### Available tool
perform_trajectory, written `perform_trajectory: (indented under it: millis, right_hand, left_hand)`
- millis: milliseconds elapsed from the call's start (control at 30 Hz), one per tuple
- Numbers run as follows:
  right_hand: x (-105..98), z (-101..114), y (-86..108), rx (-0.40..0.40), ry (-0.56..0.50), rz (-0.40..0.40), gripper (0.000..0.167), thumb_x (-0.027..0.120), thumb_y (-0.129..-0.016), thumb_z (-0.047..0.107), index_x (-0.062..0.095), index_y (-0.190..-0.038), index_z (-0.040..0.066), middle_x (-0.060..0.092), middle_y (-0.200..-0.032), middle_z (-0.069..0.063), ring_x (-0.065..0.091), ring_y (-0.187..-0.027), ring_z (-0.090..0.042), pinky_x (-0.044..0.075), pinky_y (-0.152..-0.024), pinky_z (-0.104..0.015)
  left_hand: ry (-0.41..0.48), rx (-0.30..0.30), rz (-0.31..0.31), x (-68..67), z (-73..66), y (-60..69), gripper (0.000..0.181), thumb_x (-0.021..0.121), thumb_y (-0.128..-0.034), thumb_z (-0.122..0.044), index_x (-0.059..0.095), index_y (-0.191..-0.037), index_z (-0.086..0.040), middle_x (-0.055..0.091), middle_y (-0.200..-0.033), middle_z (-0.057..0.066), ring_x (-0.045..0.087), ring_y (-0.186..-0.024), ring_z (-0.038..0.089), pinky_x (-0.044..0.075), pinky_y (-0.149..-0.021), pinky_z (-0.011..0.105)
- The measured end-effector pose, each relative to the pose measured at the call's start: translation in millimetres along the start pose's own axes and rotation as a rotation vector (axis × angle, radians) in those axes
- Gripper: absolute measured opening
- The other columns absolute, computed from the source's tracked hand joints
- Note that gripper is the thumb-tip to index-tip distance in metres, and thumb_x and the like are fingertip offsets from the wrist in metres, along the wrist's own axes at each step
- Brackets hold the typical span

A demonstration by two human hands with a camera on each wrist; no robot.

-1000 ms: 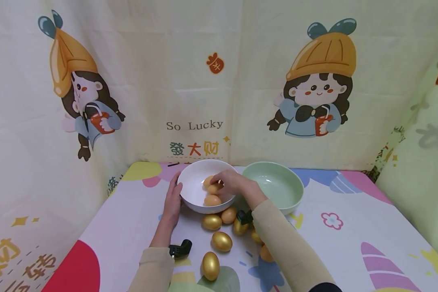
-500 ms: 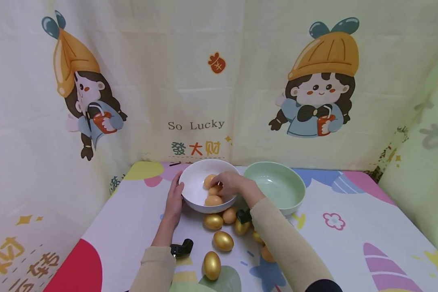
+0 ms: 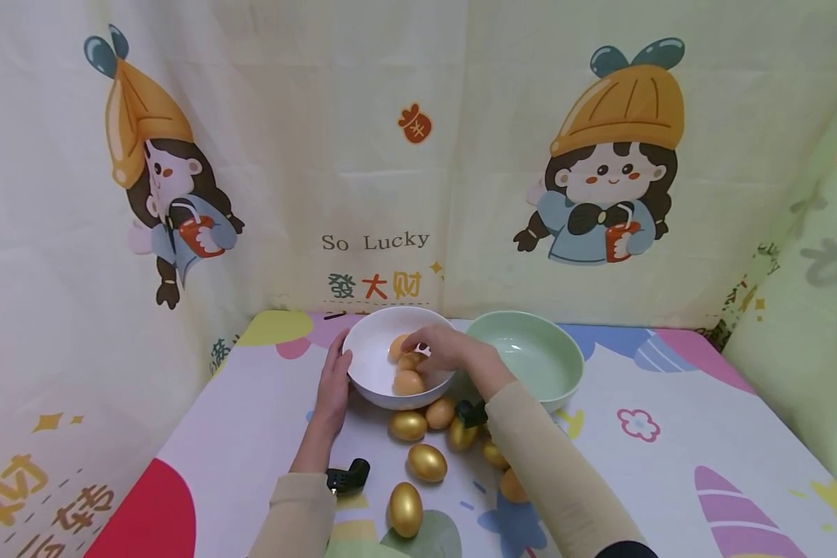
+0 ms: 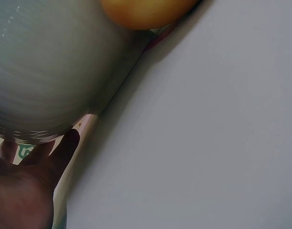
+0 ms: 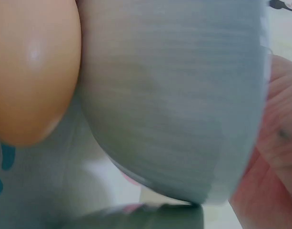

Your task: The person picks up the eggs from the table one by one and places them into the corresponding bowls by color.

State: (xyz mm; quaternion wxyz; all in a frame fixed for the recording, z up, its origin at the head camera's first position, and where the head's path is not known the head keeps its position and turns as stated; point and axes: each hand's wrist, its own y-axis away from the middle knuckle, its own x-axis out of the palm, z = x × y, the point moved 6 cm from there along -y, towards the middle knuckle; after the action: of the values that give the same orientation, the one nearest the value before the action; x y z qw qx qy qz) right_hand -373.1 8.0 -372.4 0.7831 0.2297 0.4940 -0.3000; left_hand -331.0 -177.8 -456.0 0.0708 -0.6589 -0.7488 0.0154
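Observation:
A white bowl (image 3: 373,353) stands at the back of the table with several eggs inside. My left hand (image 3: 333,391) holds its left side, thumb by the rim; in the left wrist view the fingers (image 4: 65,148) touch the outer wall. My right hand (image 3: 441,347) reaches over the right rim, its thumb and fingers curled at an egg (image 3: 409,362) in the middle. A brown egg (image 3: 408,383) lies nearer me in the bowl, and another brown egg (image 3: 396,349) behind. The fingers partly cover the middle egg. In the right wrist view the bowl wall hides the fingertips.
A green bowl (image 3: 530,360) stands right of the white one. Before the bowls lie golden eggs (image 3: 427,463) and brown eggs (image 3: 440,413), some partly behind the right sleeve. One golden egg (image 3: 406,509) lies closest to me. A printed cloth (image 3: 488,194) hangs behind the table.
Inside the bowl, the near brown egg has turned slightly and looks rounder. The right fingers have shifted a little at the middle egg. The left hand stays on the bowl.

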Motion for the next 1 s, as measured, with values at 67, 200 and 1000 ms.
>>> perform_trajectory:
  millis: [67,200,1000]
  right_hand:
    - [-3.7,-0.2,5.1,0.011,-0.042,-0.006,0.038,0.072,-0.09,0.003,0.069,-0.128,0.009,0.067,-0.124,-0.003,0.059,-0.114,-0.023,0.046,-0.102,-0.037]
    - [-11.8,1.1,16.1,-0.014,-0.054,-0.035,0.039,0.072,-0.092,0.008,0.066,-0.131,0.007,0.064,-0.13,-0.007,0.058,-0.119,-0.028,0.047,-0.101,-0.039]
    - [-36.4,26.8,74.6,-0.077,-0.026,-0.176,0.042,0.073,-0.094,0.019,0.063,-0.133,0.01,0.061,-0.132,-0.002,0.056,-0.118,-0.02,0.048,-0.099,-0.038]
  left_hand:
    - [-0.008,0.012,-0.004,-0.2,0.9,-1.0,0.052,0.035,-0.1092,-0.038,0.03,-0.159,-0.027,0.03,-0.161,-0.006,0.038,-0.14,0.023,0.034,-0.113,0.048]
    - [-0.019,0.024,-0.01,-1.2,1.0,-3.1,0.052,0.036,-0.1087,-0.04,0.031,-0.159,-0.029,0.03,-0.161,-0.006,0.038,-0.14,0.024,0.035,-0.112,0.05]
    - [-0.017,-0.033,0.03,6.9,-31.2,18.1,0.052,0.032,-0.1101,-0.027,0.026,-0.161,-0.022,0.023,-0.165,0.001,0.033,-0.144,0.026,0.032,-0.115,0.047]
